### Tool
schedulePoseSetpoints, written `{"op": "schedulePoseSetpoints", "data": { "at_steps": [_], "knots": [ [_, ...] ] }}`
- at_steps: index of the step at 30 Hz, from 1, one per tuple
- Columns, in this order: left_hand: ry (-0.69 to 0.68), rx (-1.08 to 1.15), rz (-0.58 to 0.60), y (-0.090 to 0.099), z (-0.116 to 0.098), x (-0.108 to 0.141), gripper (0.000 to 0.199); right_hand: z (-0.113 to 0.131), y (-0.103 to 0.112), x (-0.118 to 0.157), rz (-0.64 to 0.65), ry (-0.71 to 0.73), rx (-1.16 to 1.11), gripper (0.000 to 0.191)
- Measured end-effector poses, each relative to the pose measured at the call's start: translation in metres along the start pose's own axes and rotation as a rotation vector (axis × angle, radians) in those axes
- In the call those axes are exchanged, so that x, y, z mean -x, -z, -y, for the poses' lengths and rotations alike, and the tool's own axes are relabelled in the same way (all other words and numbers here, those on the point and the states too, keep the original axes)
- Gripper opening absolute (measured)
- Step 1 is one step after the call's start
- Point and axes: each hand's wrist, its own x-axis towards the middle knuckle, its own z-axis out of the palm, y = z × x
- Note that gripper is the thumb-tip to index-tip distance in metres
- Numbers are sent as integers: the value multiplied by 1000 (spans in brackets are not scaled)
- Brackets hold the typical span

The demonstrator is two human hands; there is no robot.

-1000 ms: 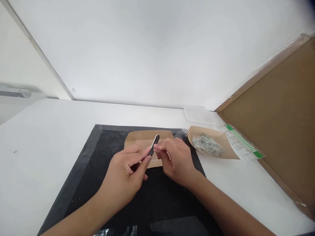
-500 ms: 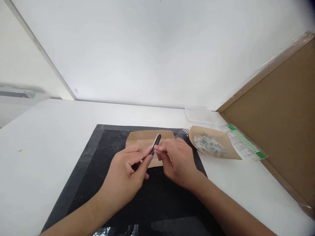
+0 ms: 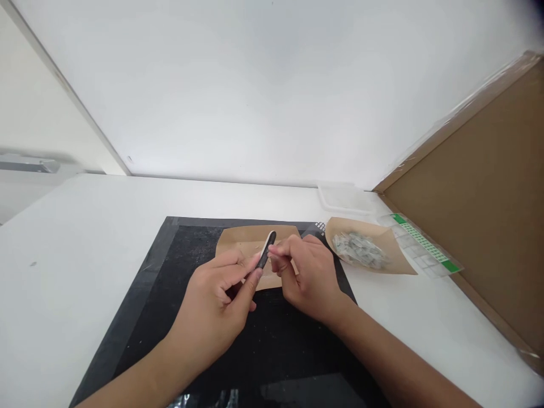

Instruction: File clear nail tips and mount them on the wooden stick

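Note:
Over a brown kraft paper tray (image 3: 238, 237), my left hand (image 3: 216, 297) pinches a slim black stick (image 3: 267, 251) between thumb and fingers. The stick has a rounded end and a pale strip along one long side; it tilts up and to the right. Its lower end is hidden in my left fingers. My right hand (image 3: 308, 275) is closed, thumb and index fingertip pressed together right beside the stick. Whatever those fingertips hold, if anything, is too small to make out. A few tiny pale bits lie in the tray behind the stick.
A black mat (image 3: 148, 306) covers the middle of the white table (image 3: 51, 294). To the right lies another kraft tray (image 3: 402, 263) with many small clear packets (image 3: 361, 249), beside a clear green-labelled plastic sheet (image 3: 425, 243). A clear lid-like tray (image 3: 344, 197) and a cardboard panel (image 3: 476, 181) stand behind.
My right fingertips have come slightly away from the stick, which shows more of its black side. My left hand keeps its hold; the view has shifted a little.

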Motion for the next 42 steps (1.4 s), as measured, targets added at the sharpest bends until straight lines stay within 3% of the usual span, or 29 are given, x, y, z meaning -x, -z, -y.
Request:
{"op": "schedulePoseSetpoints", "data": {
  "at_steps": [3,8,13,17,22,26,30,34,38,42],
  "knots": [
    [-19,-63,2,-1,-1,1,28,1,0,0,50,-2,-21,17],
    [-43,-97,-13,-2,-3,0,27,-5,1,-1,-25,-70,51,16],
    [-9,-65,-1,-1,-4,2,26,-5,3,-1,88,-38,-11,16],
    [-43,-73,-31,-1,-5,2,27,-1,-2,1,-33,-28,40,15],
    [65,4,-4,-2,-3,2,27,-5,-8,2,21,3,-33,18],
    [95,58,-8,-3,-4,1,27,-7,-7,0,-46,-35,-4,17],
    [118,66,3,-2,-5,0,27,-5,-4,-1,73,9,-26,21],
    [121,86,4,-2,-3,2,28,-4,-3,-1,-6,-20,19,18],
    [93,75,-1,-3,-2,3,27,0,-4,2,72,19,-96,19],
    [41,79,-34,-2,-4,1,27,0,-3,4,-19,-82,-188,13]
  ]
}}
